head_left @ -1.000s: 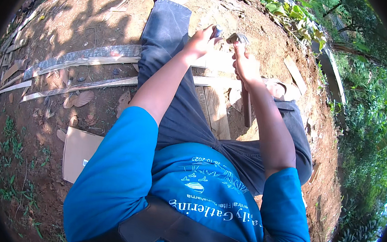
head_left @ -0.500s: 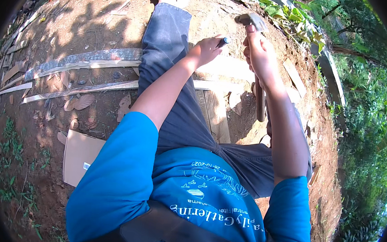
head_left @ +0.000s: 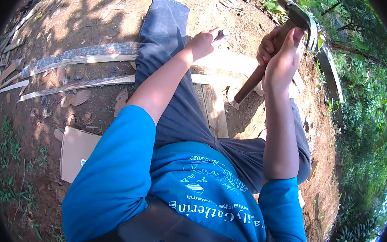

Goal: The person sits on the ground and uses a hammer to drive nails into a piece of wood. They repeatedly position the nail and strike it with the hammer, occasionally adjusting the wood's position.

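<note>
holding a hammer (head_left: 252, 82), the right hand (head_left: 282, 62) could hit the left hand (head_left: 202, 44), curled round a dark tool (head_left: 223, 33), if aim slips.

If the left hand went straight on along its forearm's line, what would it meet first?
Likely bare soil, beyond the left hand and the dark tool it grips; depth is unclear.

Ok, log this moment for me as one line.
left hand: gripping dark handle | right hand: gripping hammer, apart from dark handle | planks: on ground
</note>
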### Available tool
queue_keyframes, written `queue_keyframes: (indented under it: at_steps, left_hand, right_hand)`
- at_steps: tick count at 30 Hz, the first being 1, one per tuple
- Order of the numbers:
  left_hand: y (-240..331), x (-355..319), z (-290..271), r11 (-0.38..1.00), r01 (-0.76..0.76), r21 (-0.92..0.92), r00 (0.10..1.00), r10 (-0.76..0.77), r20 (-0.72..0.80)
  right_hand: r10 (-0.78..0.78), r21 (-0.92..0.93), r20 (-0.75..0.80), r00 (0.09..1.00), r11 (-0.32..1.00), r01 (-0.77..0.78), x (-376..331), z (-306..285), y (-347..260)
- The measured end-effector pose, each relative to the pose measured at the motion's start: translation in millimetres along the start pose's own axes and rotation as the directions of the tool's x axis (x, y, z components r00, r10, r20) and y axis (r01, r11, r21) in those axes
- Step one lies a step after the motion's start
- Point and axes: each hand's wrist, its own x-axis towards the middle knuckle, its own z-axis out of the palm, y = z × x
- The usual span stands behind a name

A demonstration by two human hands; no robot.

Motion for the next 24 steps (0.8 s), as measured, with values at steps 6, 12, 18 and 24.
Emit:
queue_keyframes:
  at_steps: [6, 12, 18, 24]
  left_hand:
    - [-8.2, 7.8, 17.0, 0.970, -0.140, -0.197, 0.988, 0.125, -0.087]
    - [4.7, 6.2, 13.8, 0.965, -0.111, -0.238, 0.994, 0.109, -0.019]
    - [-7.7, 4.9, 7.7, 0.999, -0.033, -0.007, 0.999, 0.033, 0.010]
    - [0.8, 12.3, 22.4, 0.955, -0.138, -0.262, 0.989, 0.145, 0.005]
  right_hand:
    - [0.426, -0.539, -0.047, 0.903, 0.751, -0.382, 18.2, -30.4, 53.8]
    - [0.164, -0.501, -0.080, 0.983, 0.846, -0.181, 8.6, -29.4, 76.1]
    - [0.143, -0.216, 0.047, 0.989, 0.968, -0.130, -2.3, 2.1, 16.3]
    - [0.351, -0.704, -0.064, 0.934, 0.648, -0.292, 27.5, -54.1, 110.1]
